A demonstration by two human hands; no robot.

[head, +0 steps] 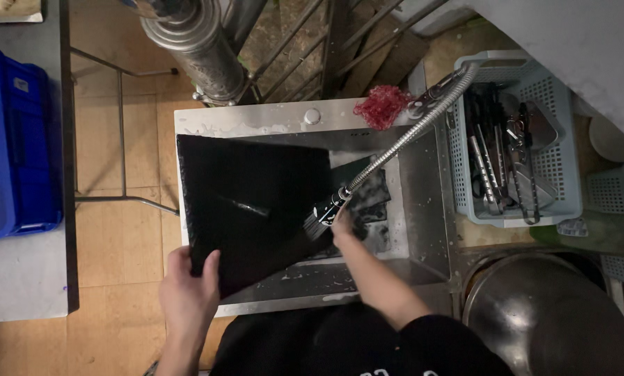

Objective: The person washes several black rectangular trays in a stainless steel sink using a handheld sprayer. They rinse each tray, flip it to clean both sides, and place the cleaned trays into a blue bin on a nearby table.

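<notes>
A large flat black tray [256, 202] is tilted over the steel sink [423, 209]. My left hand [188, 292] grips the tray's near left corner, thumb on top. My right hand [341, 224] is down in the sink at the spray head [324, 213] of a flexible metal faucet hose [409, 132]; its fingers are mostly hidden, closed around the head. The spray head points at the tray's wet surface. More dark trays [371, 198] lie in the sink under it.
A red mesh scrubber [381, 106] sits on the sink's back rim. A pale blue basket [514, 139] with tongs and utensils stands at the right. A big steel bowl [545, 317] is near right. A blue crate [12, 139] rests on the left counter.
</notes>
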